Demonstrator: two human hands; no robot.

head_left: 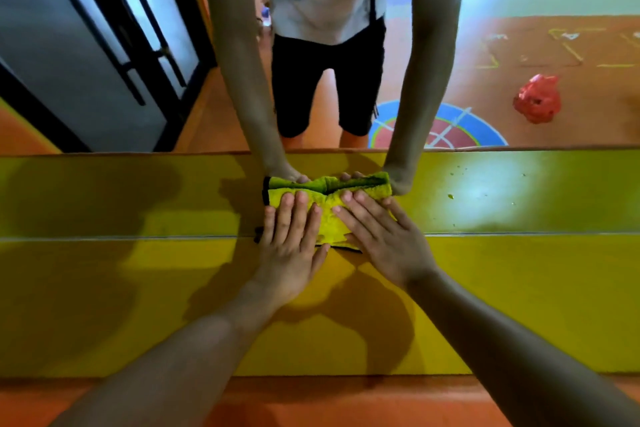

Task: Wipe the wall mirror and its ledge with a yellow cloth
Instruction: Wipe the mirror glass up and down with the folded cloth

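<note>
A yellow cloth [333, 230] with a dark edge lies bunched on the yellow ledge [519, 220], pushed up against the base of the wall mirror [485, 55]. My left hand [291, 243] presses flat on the cloth's left part, fingers straight. My right hand [381, 239] presses flat on its right part, fingers spread. The mirror shows the cloth, both arms and the person's body.
The ledge's yellow front face [138, 305] drops to an orange floor [311, 402]. Small droplets [450, 196] sit right of the cloth near a bright glare. In the mirror I see a dark-framed door [104, 45] at left and a red object [537, 99] on a painted floor.
</note>
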